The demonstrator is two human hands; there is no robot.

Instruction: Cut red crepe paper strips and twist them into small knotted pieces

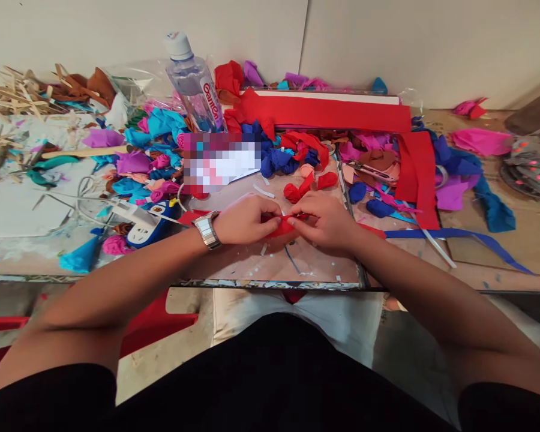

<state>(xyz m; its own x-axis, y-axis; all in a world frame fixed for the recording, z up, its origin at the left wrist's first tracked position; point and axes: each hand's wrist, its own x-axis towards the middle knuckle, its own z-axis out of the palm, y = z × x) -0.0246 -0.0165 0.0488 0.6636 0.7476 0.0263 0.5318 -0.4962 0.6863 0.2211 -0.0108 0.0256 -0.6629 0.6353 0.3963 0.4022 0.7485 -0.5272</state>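
Between both hands, low over the table's front part, is a piece of red crepe paper (287,225). My left hand (247,221), with a metal watch on its wrist, pinches the left end of the paper between thumb and fingers. On the right side, my right hand (326,222) pinches the same piece, its fingertips close to those of my left. Just beyond the hands lie crumpled red paper pieces (297,191) and a short white strip (263,191). Long red paper (324,114) rests across the back of the table.
A water bottle (195,87) stands behind the hands, near a pixelated bright object (234,162). Heaped coloured paper (162,123) and a blue-edged power strip (148,227) lie left. Wooden sticks (22,90) are at the back left. A box cutter (371,171) and blue strip (459,235) lie right.
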